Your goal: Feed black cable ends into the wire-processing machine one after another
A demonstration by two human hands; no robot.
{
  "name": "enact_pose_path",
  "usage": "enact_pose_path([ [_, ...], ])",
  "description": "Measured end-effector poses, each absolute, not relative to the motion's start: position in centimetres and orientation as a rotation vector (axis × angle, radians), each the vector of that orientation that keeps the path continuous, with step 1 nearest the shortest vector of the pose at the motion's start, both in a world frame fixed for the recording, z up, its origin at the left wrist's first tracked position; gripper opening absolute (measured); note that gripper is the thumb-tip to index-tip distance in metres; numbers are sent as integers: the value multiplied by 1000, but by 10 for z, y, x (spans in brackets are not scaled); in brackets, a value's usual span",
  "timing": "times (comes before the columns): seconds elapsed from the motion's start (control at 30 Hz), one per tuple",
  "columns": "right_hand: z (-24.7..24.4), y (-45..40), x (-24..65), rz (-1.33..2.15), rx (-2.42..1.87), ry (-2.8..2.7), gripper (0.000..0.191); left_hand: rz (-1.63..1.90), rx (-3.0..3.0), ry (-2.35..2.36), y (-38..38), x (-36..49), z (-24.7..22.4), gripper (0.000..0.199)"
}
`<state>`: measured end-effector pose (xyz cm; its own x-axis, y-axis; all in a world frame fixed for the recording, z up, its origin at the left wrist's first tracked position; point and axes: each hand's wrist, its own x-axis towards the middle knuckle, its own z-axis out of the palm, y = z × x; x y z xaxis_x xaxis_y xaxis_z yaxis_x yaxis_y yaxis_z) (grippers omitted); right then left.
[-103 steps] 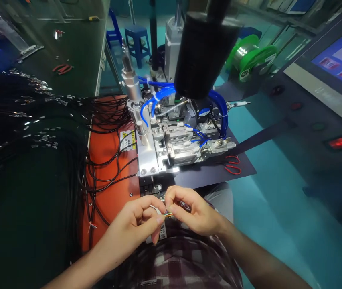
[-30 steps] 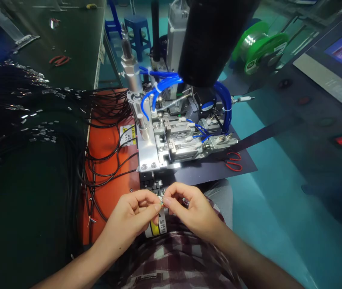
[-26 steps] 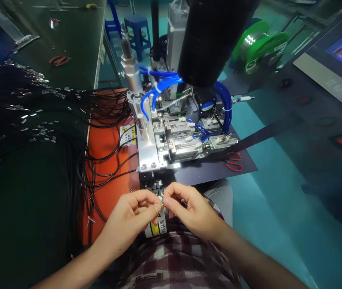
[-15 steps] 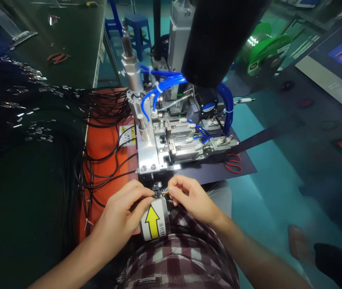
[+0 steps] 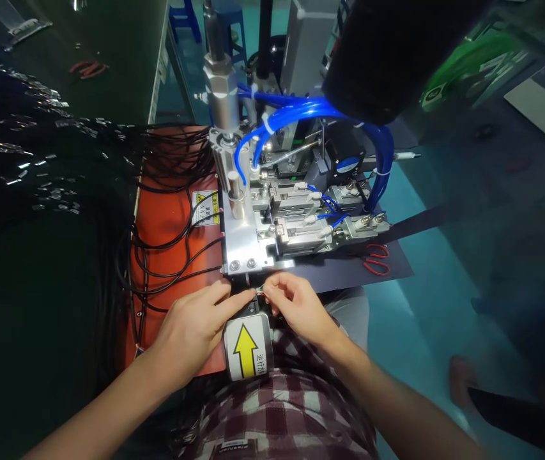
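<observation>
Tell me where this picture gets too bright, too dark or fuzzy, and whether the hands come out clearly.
Head view, middle: white glare on the metal plate; head view, left: the cable heap sinks into shadow; head view, upper right: the green spool looks blurred; head view, lower middle: left hand and right hand fairly sharp, but the thin wires between them too tiny to read well.

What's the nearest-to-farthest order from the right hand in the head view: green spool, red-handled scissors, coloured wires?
1. Coloured wires: in the right hand's fingertips.
2. Red-handled scissors: to its right, on the dark sheet.
3. Green spool: well beyond, upper right.
</observation>
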<state>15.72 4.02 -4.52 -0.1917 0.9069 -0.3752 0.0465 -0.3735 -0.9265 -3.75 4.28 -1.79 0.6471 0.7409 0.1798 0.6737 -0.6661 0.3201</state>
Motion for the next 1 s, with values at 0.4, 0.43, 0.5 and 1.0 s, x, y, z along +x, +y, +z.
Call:
enact_pose_path([
  [0.4,-49,36,155,1555,-1425,-1193,19,370,2771,1203,40,-35,-19,39],
  [0.43,-49,35,155,1546,-1420,-1197,19,373,2772,1200,40,-35,-19,39],
  [0.5,-50,34,155,1534,-1415,-1203,19,376,2770,1198,40,-35,-20,39],
  [1.0,-50,33,157,1364,-1443,-1401,16,346,2855,1203,38,-35,-20,38],
])
